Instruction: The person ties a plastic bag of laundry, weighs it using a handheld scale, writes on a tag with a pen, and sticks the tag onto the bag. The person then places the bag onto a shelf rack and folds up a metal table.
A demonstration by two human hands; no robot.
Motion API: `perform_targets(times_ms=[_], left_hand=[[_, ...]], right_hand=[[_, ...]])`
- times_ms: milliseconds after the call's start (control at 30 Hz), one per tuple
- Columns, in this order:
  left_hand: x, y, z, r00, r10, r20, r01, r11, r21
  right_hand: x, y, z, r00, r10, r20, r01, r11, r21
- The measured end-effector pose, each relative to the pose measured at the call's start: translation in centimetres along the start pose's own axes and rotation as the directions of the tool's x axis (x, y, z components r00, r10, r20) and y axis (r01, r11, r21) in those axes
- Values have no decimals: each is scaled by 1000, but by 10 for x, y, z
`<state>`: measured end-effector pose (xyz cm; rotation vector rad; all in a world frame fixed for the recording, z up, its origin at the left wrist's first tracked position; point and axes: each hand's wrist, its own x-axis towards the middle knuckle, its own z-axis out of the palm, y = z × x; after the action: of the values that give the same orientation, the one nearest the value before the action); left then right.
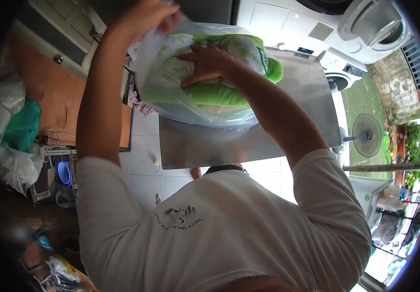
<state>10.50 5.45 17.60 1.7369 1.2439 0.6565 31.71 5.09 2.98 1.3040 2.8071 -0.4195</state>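
- Left margin: a brown wooden panel (105, 114) is seen beyond the tabletop's left edge, with white floor tiles (144, 165) between.
- Left hand (147, 20): raised near the far left corner, beside the upper part of a clear plastic bag (229, 119). The fingers are curled but blurred – whether film is clamped between them cannot be told.
- Centre: a green-and-white soft cushion (219, 96) is laid over the far left part of the tabletop, largely surrounded by the bag. The bagging is judged well advanced; the closing is judged still to be done, as no tie or seal can be seen. Whether the rounded green end, turned toward the right edge, is covered by film is unclear.
- Right hand (210, 62): set palm-down over the cushion, fingers spread apart, nothing clamped.
- Metal tabletop (297, 104): bare metal is shown along the near and right edges – the widest room for moving. At the left edge the bag is bulged outward, so little margin is left.
- Right margin: a white front-loading machine (340, 62) and a fan (366, 135) are placed past the right edge.
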Motion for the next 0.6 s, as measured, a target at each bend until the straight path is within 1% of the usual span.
perform_targets(times_ms=[67, 133, 200, 233, 267, 300, 333, 400, 433, 467, 500, 533, 567, 600], left_hand=[[-57, -48, 19, 988, 59, -142, -86, 977, -193], [-112, -94, 38, 948, -168, -270, 64, 933, -354], [-139, -87, 67, 960, -79, -269, -7, 953, -303], [-134, -85, 57, 930, 42, -364, -180, 918, -354], [-125, -80, 43, 873, 146, -465, -349, 853, -388], [-110, -44, 30, 837, 224, -500, -463, 776, -427], [-91, -9, 22, 792, 289, -537, -563, 684, -463], [-36, 13, 33, 782, 376, -497, -606, 646, -465], [-21, 19, 49, 780, 398, -484, -608, 664, -434], [-12, 21, 71, 784, 408, -467, -601, 684, -412], [-9, 18, 91, 795, 464, -391, -581, 768, -270], [-8, 10, 113, 801, 514, -306, -579, 795, -181], [-1, 1, 132, 797, 563, -219, -590, 804, -82], [9, -5, 143, 804, 591, -63, -580, 804, 134]], right_hand=[[2, 10, 7, 999, 12, -30, -8, 993, 119], [5, 14, 16, 999, 10, -39, -5, 992, 125], [6, 13, 8, 999, 4, -35, -1, 996, 92], [9, 10, 6, 999, 14, -37, -10, 995, 100], [11, 4, 6, 999, 4, -32, -1, 998, 68], [13, 0, 5, 1000, -9, -27, 10, 999, 32], [12, -5, 7, 1000, 3, 3, -3, 998, -60], [17, -5, 18, 998, 20, 56, -18, 999, -51], [23, 1, 23, 994, 38, 100, -33, 998, -52], [22, 9, 33, 994, 61, 87, -57, 997, -41], [16, 11, 36, 998, 30, 54, -27, 998, -64], [15, 13, 33, 1000, 3, 1, -3, 996, -91], [5, 13, 16, 997, -13, -76, 11, 1000, -26], [11, 25, 37, 923, -76, -377, 216, 913, 345]])
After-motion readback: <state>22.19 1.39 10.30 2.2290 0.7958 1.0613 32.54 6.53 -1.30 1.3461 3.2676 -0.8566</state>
